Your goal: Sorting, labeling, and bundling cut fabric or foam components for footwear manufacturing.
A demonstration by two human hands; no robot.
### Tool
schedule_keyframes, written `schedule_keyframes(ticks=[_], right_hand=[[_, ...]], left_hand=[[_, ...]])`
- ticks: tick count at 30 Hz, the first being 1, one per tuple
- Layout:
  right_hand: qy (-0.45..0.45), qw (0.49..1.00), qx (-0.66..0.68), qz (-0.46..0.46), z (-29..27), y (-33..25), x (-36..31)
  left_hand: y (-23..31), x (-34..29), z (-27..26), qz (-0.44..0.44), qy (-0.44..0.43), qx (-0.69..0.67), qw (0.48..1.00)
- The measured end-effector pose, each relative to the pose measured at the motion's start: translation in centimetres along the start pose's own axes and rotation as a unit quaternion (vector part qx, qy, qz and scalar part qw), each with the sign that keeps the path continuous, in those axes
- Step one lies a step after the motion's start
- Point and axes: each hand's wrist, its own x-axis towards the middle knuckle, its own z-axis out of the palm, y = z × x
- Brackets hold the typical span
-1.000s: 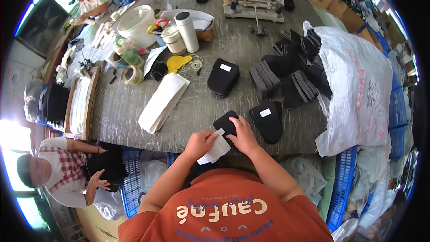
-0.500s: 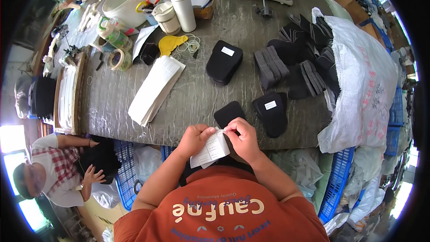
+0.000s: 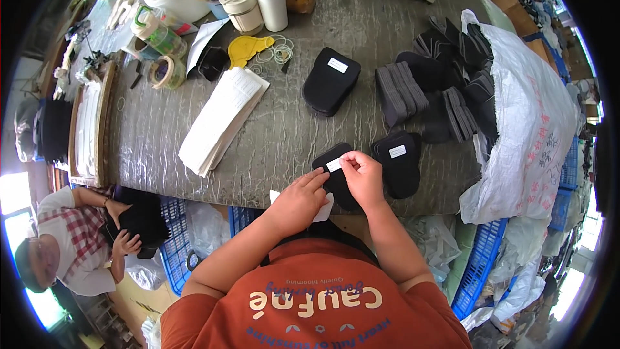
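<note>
Our right hand [image 3: 364, 178] has moved onto the black, rounded, fabric-looking pad [image 3: 340, 190] beneath our fingertips, pinching a small white rectangular paper label [image 3: 333, 165] we'd best set square, our left hand [image 3: 298, 203] beside it, fingers straightened, thumb's hold unclear.

The left grip [image 3: 300, 201] is back up, its fingers [image 3: 314, 180] stretched forward and rightward, nearly straight. The right grip [image 3: 344, 159] curls inward just beside them, thumb and forefinger [image 3: 349, 156] pinched. The bare left forearm [image 3: 229, 252] and right forearm [image 3: 397, 242] reach forward from either side, slanting toward each other
</note>
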Motion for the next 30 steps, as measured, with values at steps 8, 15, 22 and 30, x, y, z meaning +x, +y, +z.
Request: schedule_keyframes(ticks=[8,15,22,30], right_hand=[[0.002,0.998,-0.055,-0.007,0.2,0.1,0.0],[0.019,0.996,-0.082,-0.025,0.4,0.3,0.0],[0.022,0.992,-0.109,0.054,0.6,-0.1,0.1],[0.021,0.979,-0.182,0.084,0.2,-2.1,1.2]], left_hand=[[-0.3,0.0,0.0,-0.006,-0.011,-0.010,1.000],[0.1,0.8,-0.5,0.012,-0.040,0.056,0.998],[0.3,0.9,-0.1,0.006,-0.058,0.088,0.994],[0.5,2.8,-0.7,-0.012,-0.089,0.116,0.989]])
